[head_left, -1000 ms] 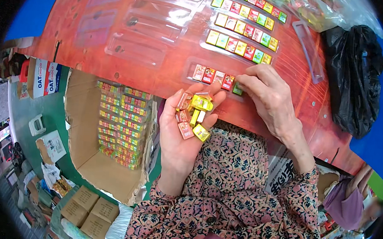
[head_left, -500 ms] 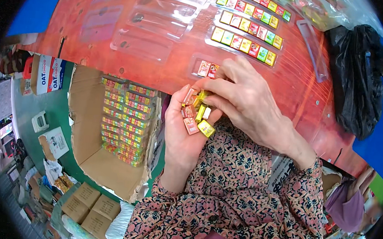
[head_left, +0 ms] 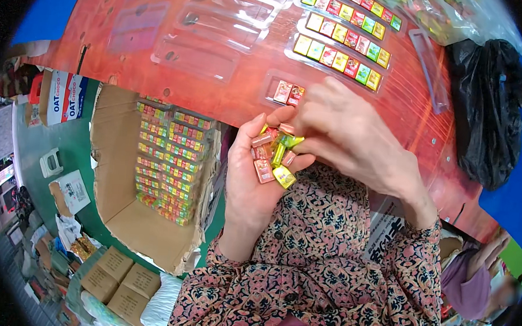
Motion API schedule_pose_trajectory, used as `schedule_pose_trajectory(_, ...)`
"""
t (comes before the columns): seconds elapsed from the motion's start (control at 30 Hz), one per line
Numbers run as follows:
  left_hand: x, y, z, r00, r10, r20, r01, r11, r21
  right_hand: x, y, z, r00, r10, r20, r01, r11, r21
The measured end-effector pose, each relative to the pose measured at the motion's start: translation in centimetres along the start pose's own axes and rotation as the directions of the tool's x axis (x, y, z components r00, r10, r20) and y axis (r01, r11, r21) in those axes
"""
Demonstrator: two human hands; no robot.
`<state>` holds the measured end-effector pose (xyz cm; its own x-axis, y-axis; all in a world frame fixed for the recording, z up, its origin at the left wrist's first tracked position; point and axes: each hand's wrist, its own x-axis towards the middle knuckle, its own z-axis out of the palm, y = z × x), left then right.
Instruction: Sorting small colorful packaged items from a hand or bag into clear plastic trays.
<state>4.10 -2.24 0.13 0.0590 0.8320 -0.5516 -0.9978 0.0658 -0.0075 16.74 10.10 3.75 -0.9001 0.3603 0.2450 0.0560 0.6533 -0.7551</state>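
Note:
My left hand [head_left: 248,195] is cupped palm up near the table's front edge. In it lies a small heap of wrapped candies [head_left: 264,170], some reddish-brown, some yellow or yellow-green. Over the heap and the table edge bends my right hand [head_left: 356,136], its fingers curled. Its thumb tip meets a yellow-green candy at the heap's side; whatever the fingertips pinch is hidden. Just beyond them sits a clear plastic tray [head_left: 269,89] with red candies [head_left: 283,92] at its left end; my right hand covers the rest of it.
Filled candy trays [head_left: 339,60] lie in rows farther back on the red table [head_left: 128,69]. Clear unfilled trays [head_left: 212,44] are at left, a black plastic bag [head_left: 482,112] at right. Below left, a cardboard box [head_left: 147,234] holds stacked filled trays. Another person [head_left: 470,286] is at lower right.
My right hand has shifted slightly right and down, its fingers curling more. The candies in my left palm have been rearranged, with a yellow-green one now by the right thumb.

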Motion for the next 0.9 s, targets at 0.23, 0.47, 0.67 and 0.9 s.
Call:
schedule_pose_trajectory(0.23, -0.4, 0.1, 0.5, 1.0, -0.017, -0.014, 0.016, 0.998, -0.056, -3.0, 1.0, -2.1, 0.723, 0.524, -0.451, -0.401, 0.849, 0.344)
schedule_pose_trajectory(0.47, -0.1, 0.5, 0.6, 0.999, 0.035, 0.01, -0.035, 0.999, -0.033, -5.4, 1.0, 0.5, 0.752, 0.454, -0.479, -0.464, 0.88, 0.106)
schedule_pose_trajectory(0.67, -0.4, 1.2, 0.6, 0.994, 0.085, 0.075, -0.081, 0.995, -0.058, -5.6, 1.4, 1.0, 0.793, 0.311, -0.524, -0.418, 0.903, -0.096)
schedule_pose_trajectory(0.9, -0.2, 2.0, -0.2, 0.974, 0.136, 0.181, -0.109, 0.982, -0.155, -5.6, 1.0, 0.7, 0.776, 0.359, -0.519, -0.433, 0.901, -0.025)
